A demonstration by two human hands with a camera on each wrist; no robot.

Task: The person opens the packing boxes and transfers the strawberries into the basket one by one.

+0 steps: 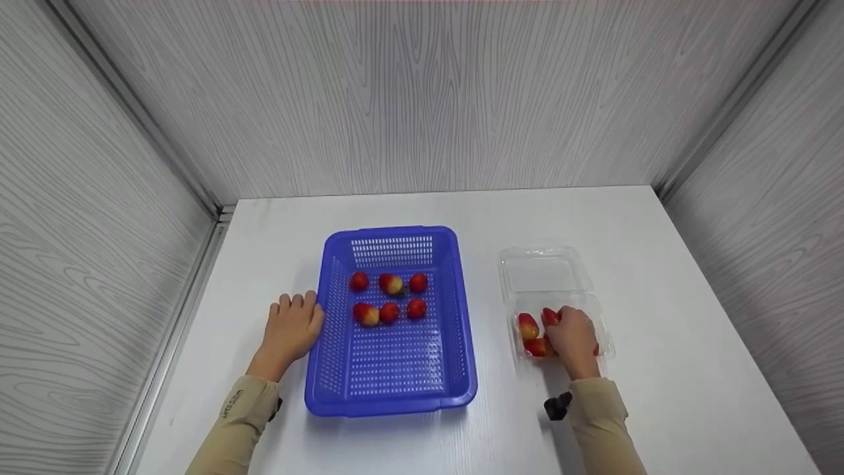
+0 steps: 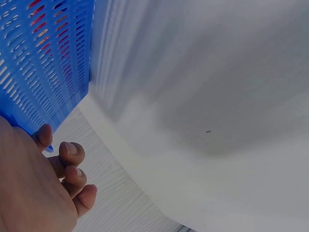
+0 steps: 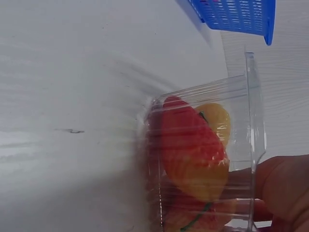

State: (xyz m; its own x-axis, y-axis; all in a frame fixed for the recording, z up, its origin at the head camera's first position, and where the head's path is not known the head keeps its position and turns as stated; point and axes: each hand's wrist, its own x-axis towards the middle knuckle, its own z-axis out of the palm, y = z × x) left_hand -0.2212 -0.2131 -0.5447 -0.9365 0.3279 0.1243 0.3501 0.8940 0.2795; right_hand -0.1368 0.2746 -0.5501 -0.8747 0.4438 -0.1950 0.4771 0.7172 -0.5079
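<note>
Here, the person's right grip (image 1: 572, 335) reaches into a clear plastic container (image 1: 599, 316), its fingers bent down among red and yellow fruits. One red fruit (image 1: 551, 317) sits right at the fingertips; whether it is actually pinched I cannot tell, since the hand covers much of it. Two more fruits, a red-and-yellow one (image 1: 527, 326) and a mostly red one (image 1: 537, 347), lie on the container's left side, and a bit of red shows just past the right edge of the hand. In the right wrist view, green stems (image 3: 197, 217) show through the see-through wall. The container's lid (image 1: 541, 273) lies folded open, away from the person.

The left grip (image 1: 290, 330) is relaxed and unclosed, its thumb side against the left rim of a blue perforated basket (image 1: 392, 406); the left wrist view shows its fingers loosely bent. In the basket, six fruits (image 1: 390, 313) form two rows of three toward the far half, some plain red, others part yellow.

Basket and container stand apart on a white surface (image 1: 666, 316), the container to the right. Tan sleeves (image 1: 597, 404) cover both forearms, and pale wood-grain panels (image 1: 422, 99) rise around.
</note>
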